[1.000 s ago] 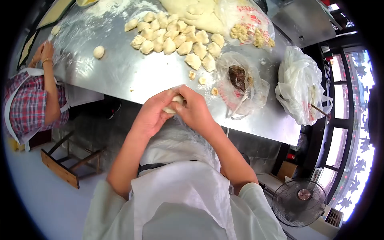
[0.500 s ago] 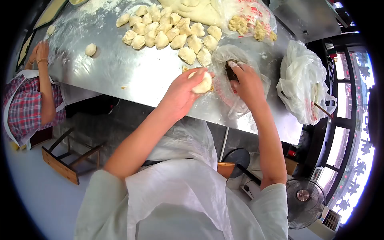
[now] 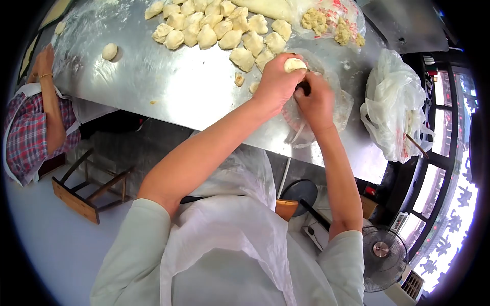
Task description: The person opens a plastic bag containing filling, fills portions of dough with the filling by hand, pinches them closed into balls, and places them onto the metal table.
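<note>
My left hand (image 3: pixel 278 84) is closed around a round piece of pale dough (image 3: pixel 294 65), which shows at the top of the fingers. Close against it, my right hand (image 3: pixel 316 99) has its fingers curled in. A dark patch shows between the two hands, but what the right fingers hold is hidden. Beneath both hands lies a clear plastic bag (image 3: pixel 343 109) on the metal table (image 3: pixel 204 84). Many lumpy dough pieces (image 3: pixel 206 36) sit in a cluster just beyond, to the left.
A dough slab (image 3: pixel 265 6) and crumbly yellow filling (image 3: pixel 314 20) on plastic lie at the back. A bulky white plastic bag (image 3: pixel 393 107) stands right. On the left are a dough ball (image 3: pixel 109 51) and a co-worker's hands (image 3: pixel 43 64). A wooden stool (image 3: pixel 76 201) and fan (image 3: pixel 383 255) stand below.
My right hand has come out of the clear bag, away from the dark lump. My left hand has moved right and up with the dough, so both hands now meet.
</note>
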`<state>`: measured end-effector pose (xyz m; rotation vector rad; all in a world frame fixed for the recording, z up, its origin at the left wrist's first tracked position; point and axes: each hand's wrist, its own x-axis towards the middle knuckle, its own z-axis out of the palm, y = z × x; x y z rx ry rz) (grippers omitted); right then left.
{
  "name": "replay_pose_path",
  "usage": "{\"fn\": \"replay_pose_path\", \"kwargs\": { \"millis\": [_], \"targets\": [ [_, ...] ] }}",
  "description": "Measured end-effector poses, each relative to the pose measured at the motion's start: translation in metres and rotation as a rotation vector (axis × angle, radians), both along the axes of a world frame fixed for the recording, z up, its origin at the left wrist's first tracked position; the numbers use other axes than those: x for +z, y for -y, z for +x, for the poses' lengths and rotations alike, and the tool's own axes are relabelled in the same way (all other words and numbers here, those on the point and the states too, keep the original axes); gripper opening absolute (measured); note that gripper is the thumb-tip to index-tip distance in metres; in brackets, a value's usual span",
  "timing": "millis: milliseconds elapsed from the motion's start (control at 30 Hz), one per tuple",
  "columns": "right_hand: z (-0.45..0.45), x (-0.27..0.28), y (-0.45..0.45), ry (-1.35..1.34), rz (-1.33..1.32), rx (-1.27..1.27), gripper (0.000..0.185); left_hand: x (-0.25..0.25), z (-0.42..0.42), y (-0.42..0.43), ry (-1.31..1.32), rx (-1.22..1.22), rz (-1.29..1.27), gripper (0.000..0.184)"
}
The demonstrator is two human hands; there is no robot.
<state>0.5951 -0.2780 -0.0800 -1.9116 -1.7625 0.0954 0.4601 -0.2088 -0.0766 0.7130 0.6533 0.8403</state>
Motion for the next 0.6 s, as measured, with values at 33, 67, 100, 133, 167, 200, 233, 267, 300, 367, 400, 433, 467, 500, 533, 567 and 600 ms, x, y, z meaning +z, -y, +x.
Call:
{"fn": "replay_pose_path", "kwargs": {
  "millis": [33,67,100,133,167,200,233,267,300,367,400,433,467,500,533,567,600],
  "targets": [
    [0.000,0.001,0.001,-0.108,0.036,-0.019,0.023,-0.005,0.001,0.000,-0.034,-0.011,0.017,0.033],
    [0.001,0.004,0.003,-0.169,0.022,-0.025,0.023,-0.008,0.001,-0.001,-0.067,-0.020,0.035,0.033],
    [0.003,0.008,0.006,-0.229,0.007,-0.033,0.024,-0.011,0.001,0.000,-0.080,-0.016,0.030,0.032],
    [0.005,0.010,0.010,-0.289,-0.005,-0.047,0.025,-0.014,0.001,0.000,-0.092,-0.017,0.028,0.032],
    [0.006,0.012,0.014,-0.241,-0.024,-0.049,0.028,-0.015,0.001,0.001,-0.104,-0.022,0.027,0.031],
    [0.004,0.013,0.017,-0.198,0.003,-0.036,0.029,-0.016,0.000,0.001,-0.145,-0.055,0.048,0.031],
    [-0.001,0.016,0.018,-0.157,0.030,-0.023,0.029,-0.018,-0.002,0.001,-0.188,-0.089,0.068,0.031],
    [-0.004,0.020,0.019,-0.116,0.058,-0.008,0.030,-0.017,-0.004,0.002,-0.230,-0.121,0.091,0.030],
    [-0.006,0.025,0.023,-0.050,0.011,-0.030,0.030,-0.016,-0.006,0.005,-0.308,-0.074,0.181,0.030],
    [-0.008,0.036,0.027,0.086,-0.080,-0.073,0.032,-0.009,-0.010,0.009,-0.454,0.021,0.369,0.031],
    [-0.009,0.039,0.028,0.133,-0.091,-0.073,0.032,-0.005,-0.011,0.011,-0.428,0.030,0.375,0.031],
    [-0.009,0.043,0.027,0.181,-0.102,-0.071,0.032,0.000,-0.012,0.012,-0.399,0.041,0.382,0.031],
    [-0.009,0.045,0.026,0.231,-0.112,-0.069,0.033,0.003,-0.012,0.014,-0.369,0.053,0.389,0.032],
    [-0.009,0.042,0.026,0.232,-0.139,-0.089,0.033,0.000,-0.010,0.016,-0.367,0.022,0.393,0.032],
    [-0.008,0.034,0.025,0.235,-0.164,-0.107,0.034,-0.008,-0.007,0.017,-0.363,-0.006,0.397,0.032],
    [-0.007,0.028,0.023,0.237,-0.186,-0.119,0.034,-0.009,-0.006,0.017,-0.362,-0.028,0.402,0.032],
    [-0.007,0.023,0.022,0.205,-0.151,-0.125,0.033,-0.011,-0.005,0.018,-0.380,-0.019,0.413,0.032]
  ]
}}
